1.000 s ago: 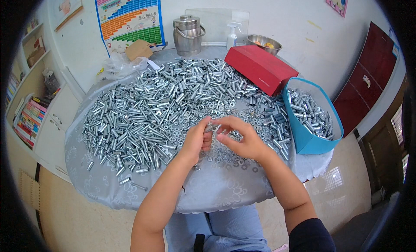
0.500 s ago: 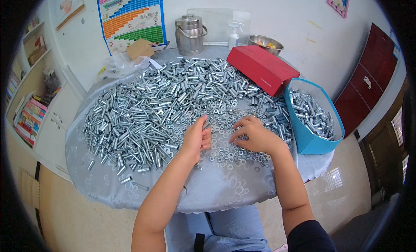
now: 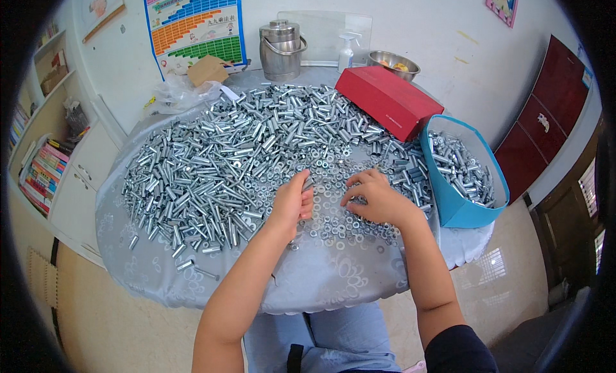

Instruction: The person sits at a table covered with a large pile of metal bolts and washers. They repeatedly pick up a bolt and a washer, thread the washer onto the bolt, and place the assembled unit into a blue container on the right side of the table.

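Head view: left of the teal bin (image 3: 467,208), the left hand (image 3: 292,205) grips a mostly hidden metal fastener (image 3: 308,183); the right hand (image 3: 377,198) curls nearer, its hold unclear.

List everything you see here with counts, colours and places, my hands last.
Tubes and bolts: uncountable, silver, heaped on the tablecloth
Nuts and washers: many, silver, front centre
Tablecloth: one, grey, under them
Bin: one, blue, right, holding metal parts
Box: one, red, beside the bin
Bowl: one, silver, behind the box
Spray bottle: one, white, left of the bowl
Lidded pot: one, silver, back centre
Panel: one, translucent, behind the pot
Bag: one, clear, back left
Cardboard: one, brown, by the bag
Chart: one, multicoloured, back wall
Books: several, multicoloured, left shelves
Cabinet: one, dark red, far right
Left hand: one, bare, holding a silver piece
Right hand: one, bare, over the nuts
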A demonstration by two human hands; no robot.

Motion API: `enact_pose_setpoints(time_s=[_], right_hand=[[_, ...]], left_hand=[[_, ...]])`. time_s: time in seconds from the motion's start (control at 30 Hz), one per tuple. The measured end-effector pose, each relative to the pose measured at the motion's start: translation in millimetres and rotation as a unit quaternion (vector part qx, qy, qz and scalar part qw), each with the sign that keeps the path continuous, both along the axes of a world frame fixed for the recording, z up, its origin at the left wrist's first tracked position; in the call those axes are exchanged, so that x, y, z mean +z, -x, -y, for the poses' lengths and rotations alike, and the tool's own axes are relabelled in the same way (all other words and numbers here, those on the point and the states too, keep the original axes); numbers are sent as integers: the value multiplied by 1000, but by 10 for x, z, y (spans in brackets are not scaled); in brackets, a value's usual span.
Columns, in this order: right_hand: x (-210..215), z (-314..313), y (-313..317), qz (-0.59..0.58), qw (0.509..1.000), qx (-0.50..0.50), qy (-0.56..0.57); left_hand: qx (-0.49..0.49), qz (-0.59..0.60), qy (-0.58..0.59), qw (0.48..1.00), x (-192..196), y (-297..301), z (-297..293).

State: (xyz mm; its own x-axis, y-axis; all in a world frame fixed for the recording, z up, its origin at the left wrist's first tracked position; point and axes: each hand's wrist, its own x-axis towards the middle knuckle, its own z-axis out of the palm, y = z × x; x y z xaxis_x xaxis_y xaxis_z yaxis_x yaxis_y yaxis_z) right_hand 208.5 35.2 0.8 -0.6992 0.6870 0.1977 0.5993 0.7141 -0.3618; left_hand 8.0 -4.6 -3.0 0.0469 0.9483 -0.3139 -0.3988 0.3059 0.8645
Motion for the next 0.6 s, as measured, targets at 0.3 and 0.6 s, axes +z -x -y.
enact_pose_setpoints(time_s=[0.3, 0.6], right_hand=[[-54, 14, 53, -35, 996, -55, -53], [-17, 22, 82, -39, 997, -57, -28]], left_hand=[[6, -13, -3, 1000, 22, -4, 12], [5, -7, -3, 1000, 8, 2, 16]])
